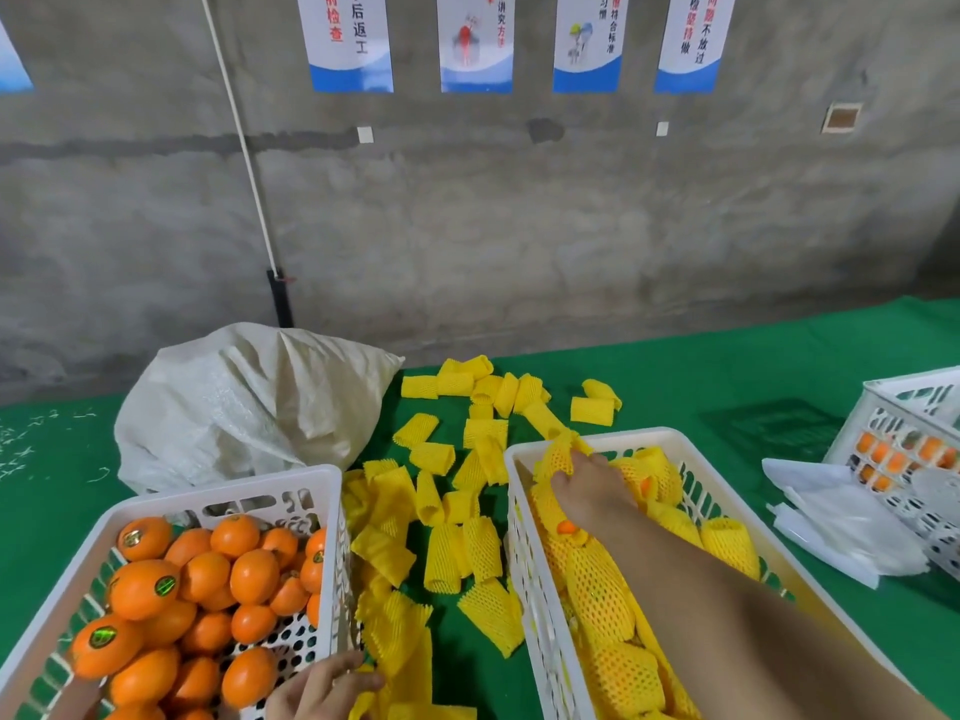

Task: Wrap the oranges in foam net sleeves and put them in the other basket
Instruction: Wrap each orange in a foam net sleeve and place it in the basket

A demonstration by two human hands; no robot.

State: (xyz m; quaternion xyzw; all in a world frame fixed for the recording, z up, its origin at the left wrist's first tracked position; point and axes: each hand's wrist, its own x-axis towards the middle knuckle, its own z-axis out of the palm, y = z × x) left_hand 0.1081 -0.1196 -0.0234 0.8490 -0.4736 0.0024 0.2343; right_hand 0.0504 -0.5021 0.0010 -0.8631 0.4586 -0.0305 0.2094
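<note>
At lower left I see the basket of oranges (171,511); the loose sleeves (441,511) lie in the middle, the second basket (524,537) right of them, a sack (249,402) behind.
</note>
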